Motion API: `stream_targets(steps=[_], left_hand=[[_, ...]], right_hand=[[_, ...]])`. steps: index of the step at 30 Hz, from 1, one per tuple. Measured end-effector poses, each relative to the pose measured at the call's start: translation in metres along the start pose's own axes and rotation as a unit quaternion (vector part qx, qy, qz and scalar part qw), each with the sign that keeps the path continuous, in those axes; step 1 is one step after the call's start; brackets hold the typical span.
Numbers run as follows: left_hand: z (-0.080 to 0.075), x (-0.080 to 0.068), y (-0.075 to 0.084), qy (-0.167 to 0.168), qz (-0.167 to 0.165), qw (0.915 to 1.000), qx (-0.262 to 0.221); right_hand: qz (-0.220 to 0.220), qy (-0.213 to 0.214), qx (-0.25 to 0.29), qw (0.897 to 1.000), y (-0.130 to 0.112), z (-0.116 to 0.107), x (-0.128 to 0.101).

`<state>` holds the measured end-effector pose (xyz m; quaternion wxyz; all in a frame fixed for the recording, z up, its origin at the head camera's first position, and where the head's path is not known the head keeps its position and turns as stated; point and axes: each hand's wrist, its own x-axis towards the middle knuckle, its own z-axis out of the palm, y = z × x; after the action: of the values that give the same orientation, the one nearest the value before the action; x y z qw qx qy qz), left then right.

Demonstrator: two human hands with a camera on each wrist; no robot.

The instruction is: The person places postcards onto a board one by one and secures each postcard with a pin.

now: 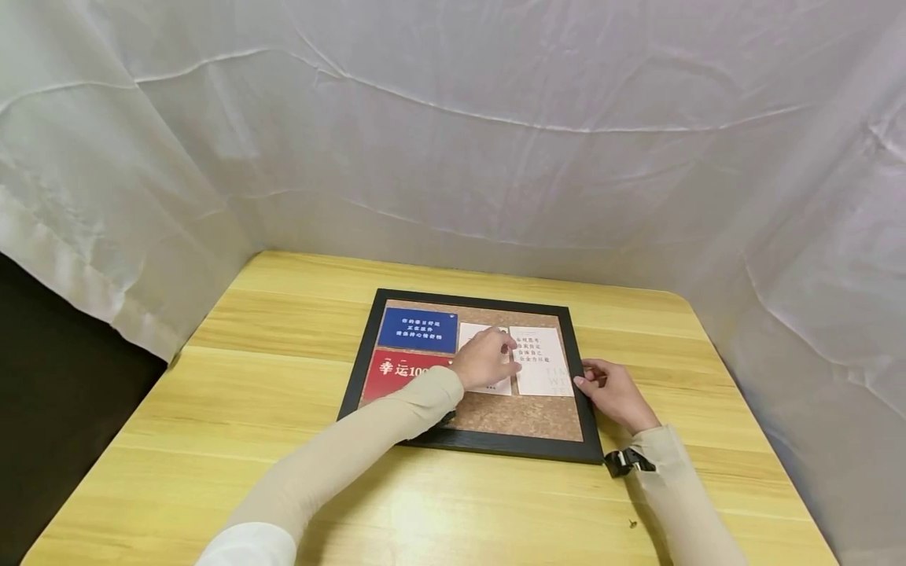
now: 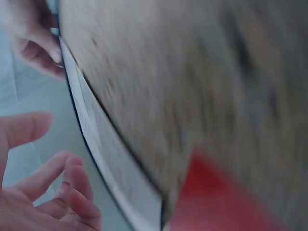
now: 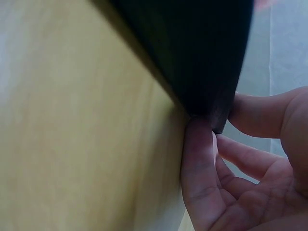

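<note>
A cork board (image 1: 524, 417) in a black frame (image 1: 495, 446) lies on the table. Several cards are on its cork: a blue card (image 1: 418, 330), a red card (image 1: 396, 376) and two white ones. My left hand (image 1: 484, 358) is over the middle white card (image 1: 499, 388) and hides much of it. The left wrist view shows that hand's thumb apart from its loosely bent fingers, with nothing between them. My right hand (image 1: 623, 397) grips the frame's right edge beside the other white card (image 1: 545, 362). Up close, its thumb and fingers (image 3: 199, 163) pinch the black edge.
The light wooden table (image 1: 233, 393) extends around the board. A small pin (image 1: 633, 523) lies near my right forearm. A pale cloth curtain (image 1: 453, 157) hangs behind the table and along its sides. A black device (image 1: 626, 462) is strapped to my right wrist.
</note>
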<state>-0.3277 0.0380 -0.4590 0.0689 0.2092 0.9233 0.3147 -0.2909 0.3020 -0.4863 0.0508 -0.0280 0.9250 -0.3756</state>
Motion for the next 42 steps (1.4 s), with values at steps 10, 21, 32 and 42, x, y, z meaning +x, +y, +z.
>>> stream_targets(steps=[10, 21, 32, 42], left_hand=[[-0.0015, -0.0026, 0.0037, -0.039, 0.087, 0.9722, 0.214], [-0.0003, -0.0046, 0.0024, -0.043, 0.113, 0.96, 0.253], [0.0033, -0.0024, 0.0047, -0.056, 0.1, 0.9595, 0.257], [0.0005, -0.0069, 0.0097, -0.085, 0.089, 0.9552, 0.269]], right_hand=[[-0.002, 0.0, 0.001, 1.0, -0.0001, -0.0002, 0.0005], [0.002, -0.002, 0.003, 1.0, 0.0, -0.0002, 0.0003], [0.003, -0.001, -0.002, 1.0, -0.0006, 0.0005, -0.0005], [0.007, -0.004, -0.002, 1.0, -0.0014, 0.0003, -0.0014]])
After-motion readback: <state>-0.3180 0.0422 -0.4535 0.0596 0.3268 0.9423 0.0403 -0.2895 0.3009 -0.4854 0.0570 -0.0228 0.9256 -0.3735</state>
